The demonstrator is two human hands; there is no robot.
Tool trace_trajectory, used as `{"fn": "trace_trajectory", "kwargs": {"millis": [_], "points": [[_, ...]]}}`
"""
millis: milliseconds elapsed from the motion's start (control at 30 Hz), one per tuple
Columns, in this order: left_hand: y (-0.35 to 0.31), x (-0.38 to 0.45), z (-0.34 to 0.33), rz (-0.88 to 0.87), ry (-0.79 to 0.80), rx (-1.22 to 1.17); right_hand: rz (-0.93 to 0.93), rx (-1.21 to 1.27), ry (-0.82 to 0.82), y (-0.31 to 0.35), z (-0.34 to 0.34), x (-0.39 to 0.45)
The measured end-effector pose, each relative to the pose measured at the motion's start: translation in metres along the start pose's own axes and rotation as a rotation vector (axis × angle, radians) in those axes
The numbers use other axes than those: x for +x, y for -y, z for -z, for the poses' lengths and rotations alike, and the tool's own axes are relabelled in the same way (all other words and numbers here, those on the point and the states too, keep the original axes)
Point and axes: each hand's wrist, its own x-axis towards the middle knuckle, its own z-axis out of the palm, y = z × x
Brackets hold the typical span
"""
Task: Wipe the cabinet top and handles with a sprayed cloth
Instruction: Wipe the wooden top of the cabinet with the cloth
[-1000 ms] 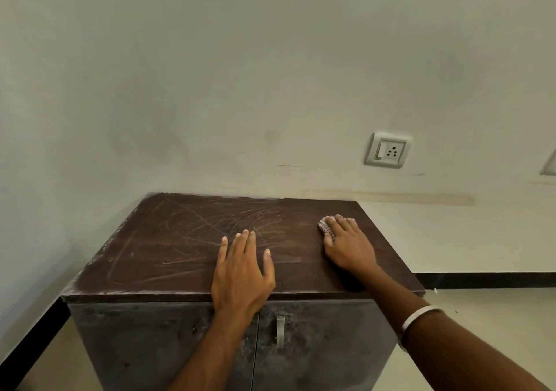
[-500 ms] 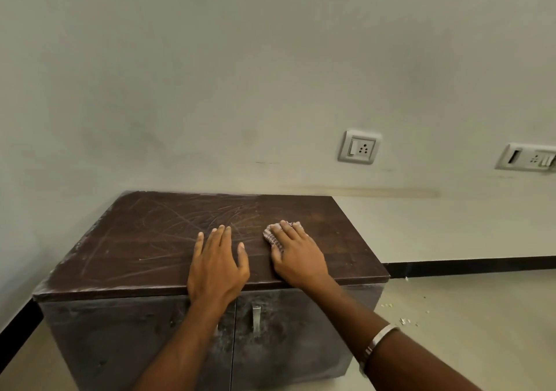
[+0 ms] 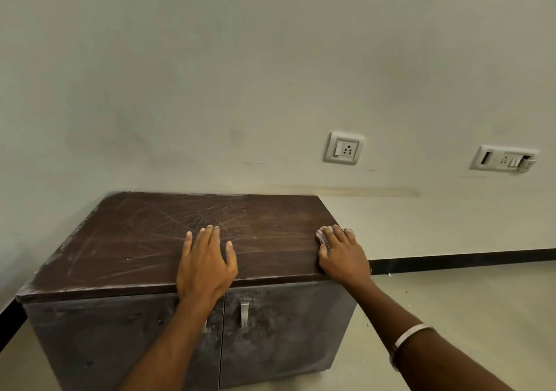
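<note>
We're mid top-wipe: right hand [image 3: 343, 256] flat, pressing cloth [image 3: 324, 238] at cabinet top [image 3: 144, 240] edge; left hand [image 3: 206, 265] spread, bracing. Next: dusty stretch beyond left hand, then handle [image 3: 244, 314].

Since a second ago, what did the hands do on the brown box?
The right hand slid the cloth sideways across the cabinet top: first toward the left hand, then back out to the top's right edge, where it presses now. It kept hold of the cloth all along. The left hand stayed flat near the front edge, and the door handle was not touched.
</note>
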Motion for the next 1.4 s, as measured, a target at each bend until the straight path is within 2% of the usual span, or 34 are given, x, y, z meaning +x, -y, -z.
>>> {"fn": "trace_trajectory", "kwargs": {"millis": [200,333,600,700,800,1233,1400], "points": [[0.001,0.000,-0.001,-0.005,0.008,0.008,0.132,0.050,0.002,0.051,-0.006,-0.018],[0.002,0.000,0.000,-0.012,-0.002,-0.007,0.199,0.087,0.040,0.057,-0.010,-0.025],[0.005,-0.003,0.002,-0.059,-0.011,-0.006,0.035,0.025,-0.027,0.000,0.008,-0.024],[0.008,-0.003,0.004,-0.070,-0.016,0.002,-0.028,0.028,-0.013,0.002,0.009,-0.026],[0.012,-0.004,0.006,-0.062,-0.011,0.007,-0.044,0.045,-0.024,0.022,0.007,-0.030],[0.055,-0.004,0.023,0.017,-0.059,0.050,0.225,0.120,0.037,0.178,-0.024,-0.061],[0.069,-0.002,0.027,0.047,-0.065,0.040,0.279,0.137,0.045,0.199,-0.028,-0.067]]}}
